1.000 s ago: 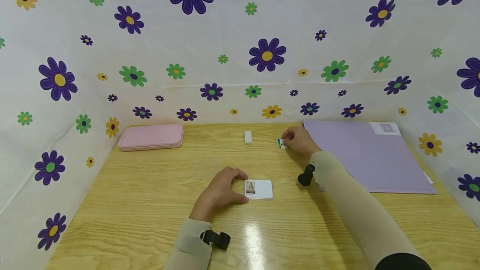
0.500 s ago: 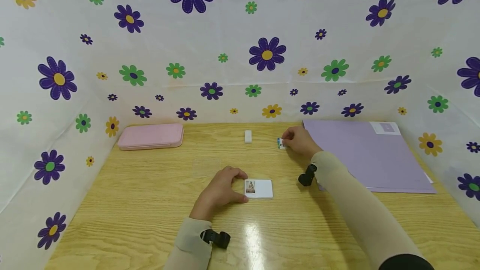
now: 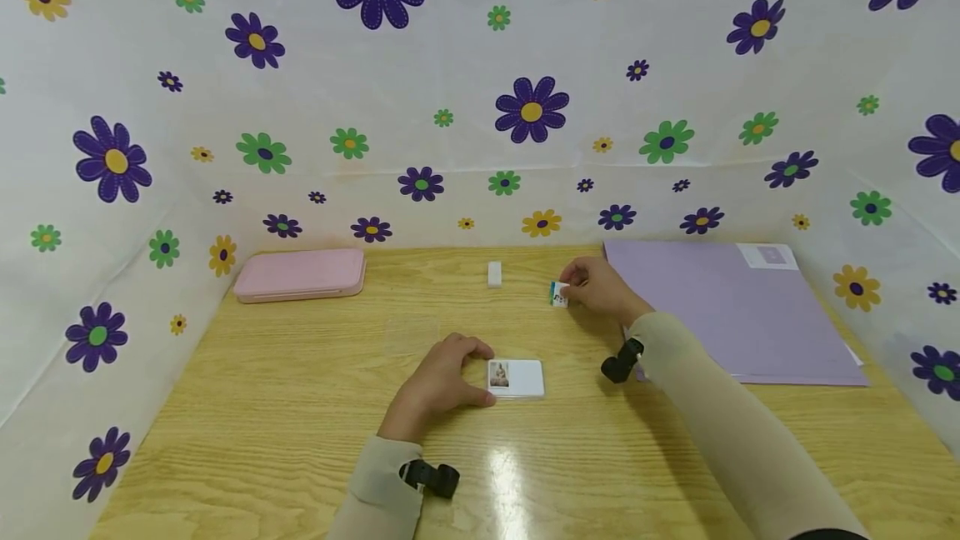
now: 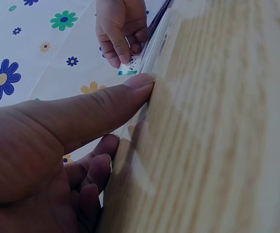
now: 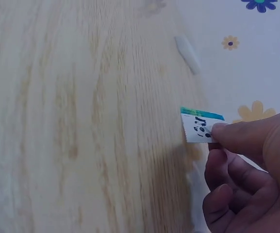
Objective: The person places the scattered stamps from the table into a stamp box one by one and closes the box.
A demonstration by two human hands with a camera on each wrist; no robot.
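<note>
My left hand [image 3: 444, 377] lies at the left end of a flat white card [image 3: 525, 378] in a clear holder. Its thumb is at the near edge and its index finger at the far edge, holding it on the table. A small brownish picture stamp [image 3: 499, 373] sits on the card's left part. Farther back and to the right, my right hand [image 3: 597, 285] pinches another small stamp [image 5: 196, 128] between thumb and finger. That one is white with black panda-like marks, a blue-green strip and a toothed edge. Part of it hides under the thumb.
A clear thin plastic rectangle [image 3: 412, 335] lies behind my left hand. A white eraser-like block [image 3: 494, 275] stands near the back edge, a pink case [image 3: 300, 275] at the back left. At the right lies a large purple folder [image 3: 735, 315]. Flowered cloth [image 3: 450, 65] surrounds the table.
My right hand has raised the stamp slightly and drawn it a little nearer, turning it so more of its face shows. The left hand and the card have stayed put.
</note>
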